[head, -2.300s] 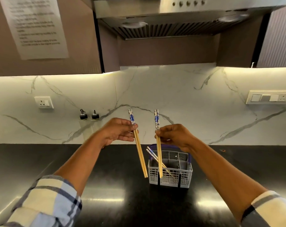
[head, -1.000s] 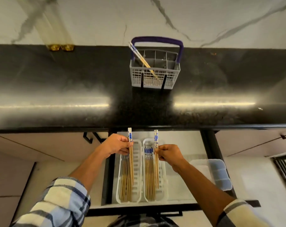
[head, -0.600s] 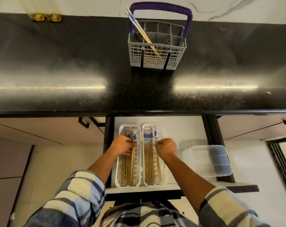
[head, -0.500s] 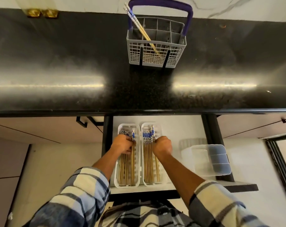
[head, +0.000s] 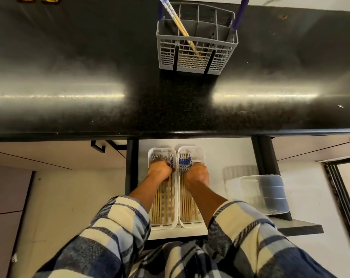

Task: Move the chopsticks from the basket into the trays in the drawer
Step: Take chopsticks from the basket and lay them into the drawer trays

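A grey cutlery basket (head: 197, 57) with a purple handle stands on the black countertop (head: 70, 77), and a pair of wooden chopsticks (head: 178, 23) with blue-patterned tops leans in its left compartment. Below, the open drawer (head: 226, 153) holds two white trays side by side. My left hand (head: 159, 171) is pressed down into the left tray (head: 164, 227), fingers curled over the chopsticks lying there. My right hand (head: 197, 174) is curled the same way in the right tray (head: 190, 148). Both trays hold several chopsticks laid lengthwise, blue ends away from me. My fingertips are hidden.
A clear plastic container (head: 264, 193) sits at the drawer's right side. The countertop's front edge overhangs the back of the drawer. Closed cabinet fronts flank the drawer, with a black handle (head: 99, 146) on the left one.
Both hands carried chopsticks from above the basket down into the drawer and lowered them flat into the two trays. My view tilted down from the wall to the drawer.
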`<state>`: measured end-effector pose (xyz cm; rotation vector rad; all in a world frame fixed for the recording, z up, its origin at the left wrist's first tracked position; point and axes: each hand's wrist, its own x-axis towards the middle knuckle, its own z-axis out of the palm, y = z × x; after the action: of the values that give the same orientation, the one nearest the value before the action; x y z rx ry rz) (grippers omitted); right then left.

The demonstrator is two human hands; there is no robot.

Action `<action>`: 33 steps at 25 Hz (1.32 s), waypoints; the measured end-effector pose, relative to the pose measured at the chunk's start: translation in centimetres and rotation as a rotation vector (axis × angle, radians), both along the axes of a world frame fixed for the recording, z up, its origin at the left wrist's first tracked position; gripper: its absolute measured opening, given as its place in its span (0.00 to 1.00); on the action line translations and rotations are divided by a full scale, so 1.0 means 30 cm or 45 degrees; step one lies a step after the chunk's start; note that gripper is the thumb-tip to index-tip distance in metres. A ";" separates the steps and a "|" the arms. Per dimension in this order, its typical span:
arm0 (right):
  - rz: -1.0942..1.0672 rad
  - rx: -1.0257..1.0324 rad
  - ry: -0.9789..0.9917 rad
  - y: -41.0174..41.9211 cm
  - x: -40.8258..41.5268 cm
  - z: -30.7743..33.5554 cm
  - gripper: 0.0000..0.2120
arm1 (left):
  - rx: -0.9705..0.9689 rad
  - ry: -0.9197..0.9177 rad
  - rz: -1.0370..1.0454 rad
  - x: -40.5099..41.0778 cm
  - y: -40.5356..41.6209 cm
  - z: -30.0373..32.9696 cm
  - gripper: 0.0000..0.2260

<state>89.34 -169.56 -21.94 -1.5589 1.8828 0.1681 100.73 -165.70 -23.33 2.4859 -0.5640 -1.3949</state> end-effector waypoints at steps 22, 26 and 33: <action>0.173 0.016 0.103 0.003 0.000 -0.036 0.09 | 0.076 -0.325 -0.139 -0.069 0.008 0.005 0.07; 0.277 -0.014 0.143 0.010 0.001 -0.031 0.07 | 0.008 -0.322 -0.092 -0.070 0.024 0.004 0.07; 0.343 -0.061 0.155 0.012 -0.012 -0.037 0.05 | -0.168 -0.320 0.175 -0.067 0.050 -0.017 0.18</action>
<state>88.99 -169.19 -23.06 -1.8699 1.7709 0.3460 98.72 -164.20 -23.84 2.5543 -0.5036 -0.9708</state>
